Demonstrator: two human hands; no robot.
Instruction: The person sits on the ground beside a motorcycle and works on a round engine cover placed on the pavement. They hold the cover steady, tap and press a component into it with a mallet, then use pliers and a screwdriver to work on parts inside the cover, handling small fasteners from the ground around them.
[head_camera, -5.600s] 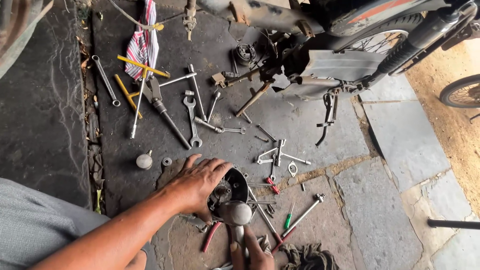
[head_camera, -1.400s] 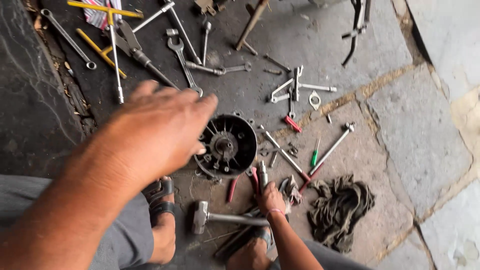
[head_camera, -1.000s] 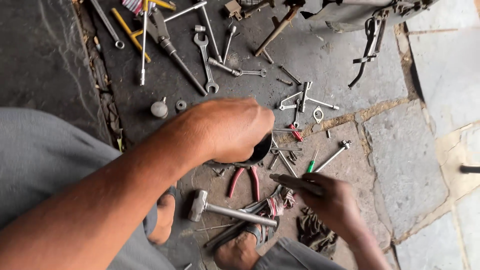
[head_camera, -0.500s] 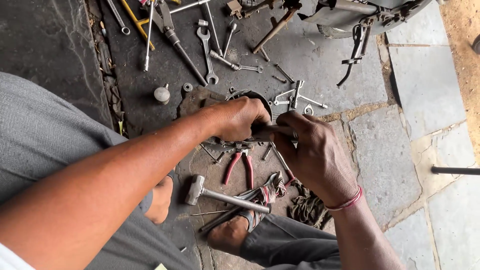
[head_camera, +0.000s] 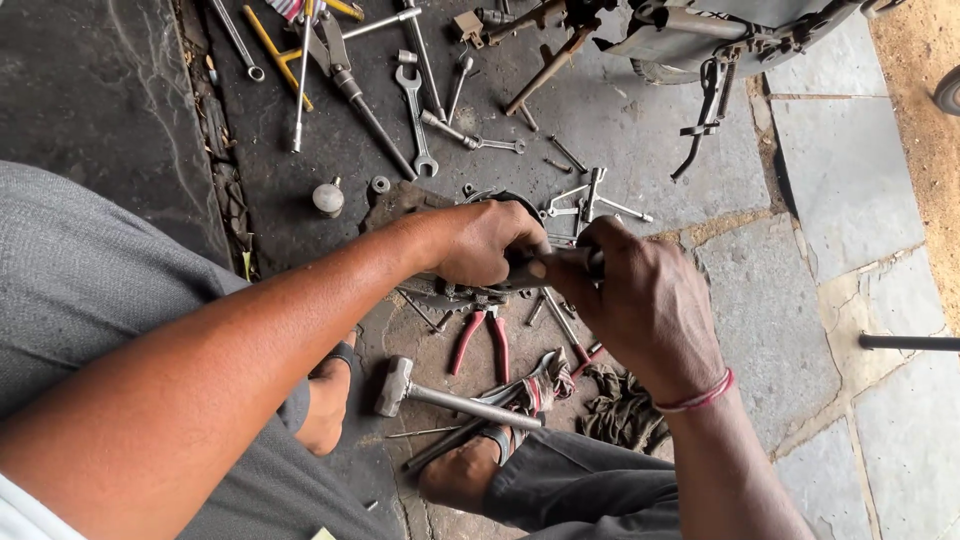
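On the stone floor (head_camera: 800, 330), just ahead of the person's knees, the round dark metal part (head_camera: 500, 205) lies flat, mostly hidden under the two hands that meet over it. The left hand (head_camera: 485, 240) comes in from the left and is curled down over the part's top, fingers closed on its rim, so only a dark arc shows past the knuckles on the far side. The right hand (head_camera: 635, 300) comes in from the lower right and is closed in a fist around a thin dark tool (head_camera: 590, 262) whose tip points left toward the left hand; what kind of tool it is cannot be told. The tool's long axis runs roughly left to right, in line with the part's near edge, and the two hands touch or nearly touch there. The left hand is the one directly on the part; the right stands just beside it, to the right. Red-handled pliers (head_camera: 482, 340) lie just below the hands, a hammer (head_camera: 450, 398) nearer the feet, a rag (head_camera: 620, 410) under the right wrist, and wrenches (head_camera: 415, 110) well apart beyond.
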